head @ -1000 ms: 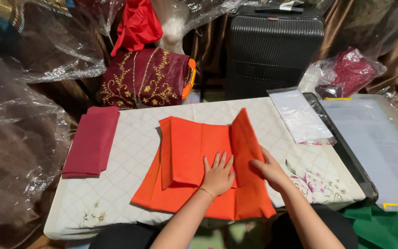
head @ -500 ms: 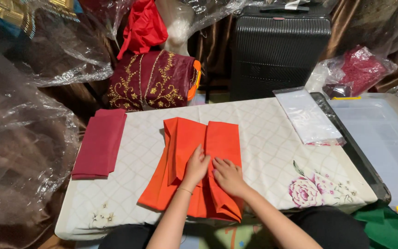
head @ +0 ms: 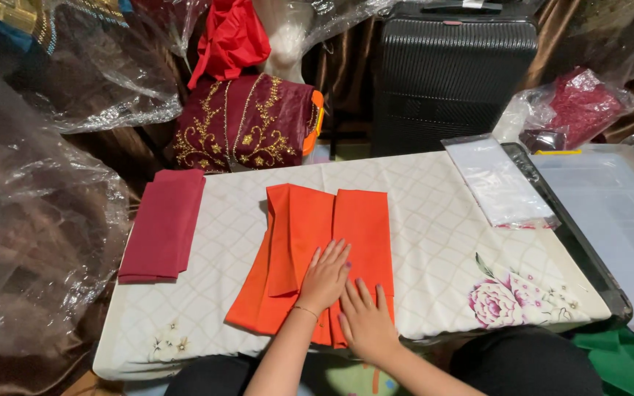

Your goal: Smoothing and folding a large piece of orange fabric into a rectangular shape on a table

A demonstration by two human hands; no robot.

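A folded orange cloth lies in the middle of a white quilted table cover. My left hand rests flat on its lower middle, fingers spread. Just to the right and nearer to me, my right hand presses flat on the cloth's near edge. Both palms are down and neither hand grips anything. The cloth's right panel lies folded over the centre in a narrow stack.
A folded maroon cloth lies at the table's left. A clear plastic packet sits at the right, beside a translucent bin lid. Behind stand a black suitcase, a maroon gold-embroidered bag and plastic-wrapped fabrics.
The cloth's right flap, raised a second ago, now lies folded flat over the centre. Both hands have moved left and nearer to me and press down on the stack.
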